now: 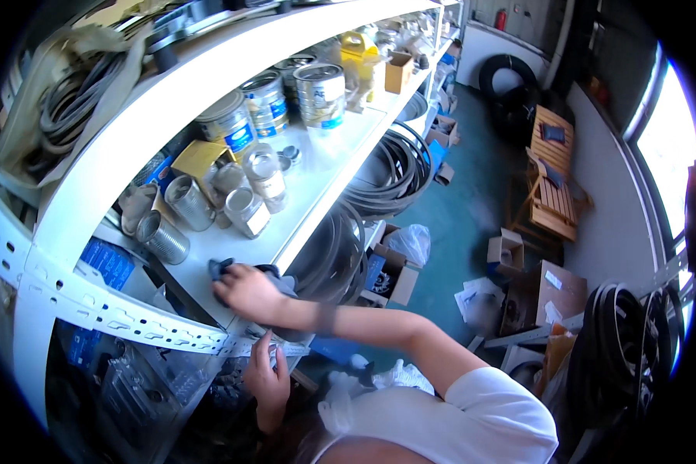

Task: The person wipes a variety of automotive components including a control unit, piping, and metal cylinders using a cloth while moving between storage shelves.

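Observation:
My right hand (249, 294) reaches across to the front of the white shelf board (223, 249) and presses down on a dark cloth (223, 267), its fingers closed over it. Some of the cloth is covered by the hand. Lower down, beside the perforated shelf rail (155, 331), my left hand (267, 380) is raised with fingers stretched and nothing visible in it. Behind the cloth stand a ribbed metal can (162, 238), another open can (190, 203), a glass jar with a pale label (247, 212) and a taller jar (265, 178).
Large tins (321, 94) and a yellow container (359, 51) stand farther along the shelf. Coiled black belts (390, 166) hang beside it. Cardboard boxes (545, 290), a wooden folding chair (553, 201) and tyres (509, 77) occupy the aisle's right and far end.

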The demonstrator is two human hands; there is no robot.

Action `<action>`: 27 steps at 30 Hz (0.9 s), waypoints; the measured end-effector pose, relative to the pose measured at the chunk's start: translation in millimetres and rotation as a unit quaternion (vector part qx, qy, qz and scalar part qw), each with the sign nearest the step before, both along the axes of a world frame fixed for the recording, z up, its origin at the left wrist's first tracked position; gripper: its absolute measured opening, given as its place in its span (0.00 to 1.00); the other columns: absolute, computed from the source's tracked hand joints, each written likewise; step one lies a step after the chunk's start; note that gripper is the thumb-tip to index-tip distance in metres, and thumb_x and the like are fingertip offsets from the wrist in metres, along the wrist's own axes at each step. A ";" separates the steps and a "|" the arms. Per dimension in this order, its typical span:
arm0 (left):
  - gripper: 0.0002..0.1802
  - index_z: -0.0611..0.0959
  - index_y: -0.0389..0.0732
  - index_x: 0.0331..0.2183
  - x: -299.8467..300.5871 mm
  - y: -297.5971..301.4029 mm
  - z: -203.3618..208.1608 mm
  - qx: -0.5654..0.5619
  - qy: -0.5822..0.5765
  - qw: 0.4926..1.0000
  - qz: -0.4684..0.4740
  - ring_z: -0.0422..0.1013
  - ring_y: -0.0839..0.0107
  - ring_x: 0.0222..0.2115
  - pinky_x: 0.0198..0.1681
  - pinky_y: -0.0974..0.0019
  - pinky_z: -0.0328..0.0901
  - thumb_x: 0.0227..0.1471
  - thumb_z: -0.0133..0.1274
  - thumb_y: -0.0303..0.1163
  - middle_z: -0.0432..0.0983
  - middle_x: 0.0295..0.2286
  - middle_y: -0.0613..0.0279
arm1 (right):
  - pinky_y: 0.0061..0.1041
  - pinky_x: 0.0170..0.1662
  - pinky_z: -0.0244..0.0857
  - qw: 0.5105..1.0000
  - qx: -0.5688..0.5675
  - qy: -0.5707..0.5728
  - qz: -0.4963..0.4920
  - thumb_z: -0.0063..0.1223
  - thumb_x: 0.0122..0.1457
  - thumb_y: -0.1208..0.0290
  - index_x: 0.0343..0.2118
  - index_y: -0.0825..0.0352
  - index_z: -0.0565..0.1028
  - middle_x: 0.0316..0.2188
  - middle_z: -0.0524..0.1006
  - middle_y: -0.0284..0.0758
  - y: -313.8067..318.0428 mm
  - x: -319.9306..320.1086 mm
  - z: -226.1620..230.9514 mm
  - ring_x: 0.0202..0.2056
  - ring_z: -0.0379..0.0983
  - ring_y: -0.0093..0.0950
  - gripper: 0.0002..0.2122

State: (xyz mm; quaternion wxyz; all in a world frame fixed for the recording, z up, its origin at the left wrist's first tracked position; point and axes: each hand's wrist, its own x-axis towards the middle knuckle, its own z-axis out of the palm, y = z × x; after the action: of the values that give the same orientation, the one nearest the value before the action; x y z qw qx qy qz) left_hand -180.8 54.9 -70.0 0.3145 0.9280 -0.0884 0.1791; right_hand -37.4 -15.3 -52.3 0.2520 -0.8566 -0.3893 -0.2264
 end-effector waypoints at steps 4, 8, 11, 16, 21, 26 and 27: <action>0.16 0.71 0.35 0.40 0.6 -4.0 -23.5 -0.031 0.047 0.998 0.032 0.70 0.52 0.29 0.30 0.60 0.65 0.47 0.46 0.29 0.71 0.33 0.48 | 0.29 0.32 0.64 0.986 -0.041 0.042 0.156 0.49 0.38 0.72 0.24 0.66 0.70 0.20 0.72 0.35 14.7 -8.7 12.8 0.29 0.69 0.33 0.08; 0.18 0.71 0.33 0.40 9.0 -12.8 -44.7 0.008 0.039 0.999 0.000 0.67 0.45 0.32 0.33 0.55 0.63 0.46 0.47 0.32 0.69 0.35 0.41 | 0.30 0.31 0.63 0.978 -0.021 0.038 0.202 0.56 0.33 0.69 0.25 0.64 0.70 0.21 0.73 0.35 -1.1 -11.7 2.6 0.29 0.69 0.34 0.12; 0.16 0.71 0.33 0.36 15.6 -20.7 -55.6 0.003 0.038 0.999 0.022 0.67 0.45 0.31 0.32 0.54 0.62 0.46 0.50 0.34 0.70 0.31 0.42 | 0.32 0.33 0.64 0.970 0.009 0.036 0.242 0.56 0.35 0.71 0.28 0.64 0.69 0.28 0.73 0.37 -26.7 -22.4 2.3 0.34 0.68 0.34 0.13; 0.21 0.70 0.31 0.38 27.2 -41.2 -64.9 0.048 0.075 0.996 -0.021 0.67 0.44 0.32 0.33 0.56 0.64 0.45 0.50 0.35 0.69 0.33 0.39 | 0.32 0.38 0.64 0.966 0.115 0.071 0.219 0.52 0.36 0.74 0.34 0.65 0.68 0.32 0.71 0.40 -73.6 -17.0 -31.6 0.38 0.67 0.37 0.16; 0.28 0.62 0.35 0.47 20.4 -57.2 -59.6 0.034 0.124 0.991 -0.025 0.65 0.48 0.38 0.38 0.57 0.62 0.43 0.51 0.32 0.64 0.40 0.42 | 0.32 0.37 0.63 0.965 0.175 0.164 0.102 0.53 0.37 0.75 0.37 0.61 0.67 0.30 0.70 0.38 -104.2 -21.6 -27.8 0.36 0.66 0.37 0.19; 0.33 0.58 0.35 0.50 21.8 -65.2 -52.9 -0.001 0.098 0.995 -0.020 0.66 0.49 0.39 0.39 0.59 0.63 0.42 0.51 0.29 0.64 0.42 0.41 | 0.32 0.41 0.62 0.959 0.240 0.148 -0.023 0.52 0.36 0.77 0.40 0.63 0.67 0.34 0.70 0.39 -114.3 -21.5 -28.1 0.38 0.65 0.39 0.22; 0.34 0.57 0.37 0.51 21.4 -66.2 -48.7 -0.021 0.108 0.994 -0.011 0.65 0.52 0.42 0.42 0.61 0.61 0.42 0.51 0.27 0.65 0.42 0.44 | 0.32 0.42 0.62 0.953 0.260 0.150 -0.044 0.52 0.36 0.78 0.40 0.64 0.67 0.35 0.70 0.40 -115.3 -22.1 -29.1 0.39 0.65 0.40 0.22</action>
State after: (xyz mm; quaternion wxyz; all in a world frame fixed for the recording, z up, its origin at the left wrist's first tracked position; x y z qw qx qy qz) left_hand -159.4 -11.3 -118.6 0.3435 0.9341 -0.0601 0.0764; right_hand -59.5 -130.6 -81.4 0.5110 -0.8021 -0.2362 -0.1992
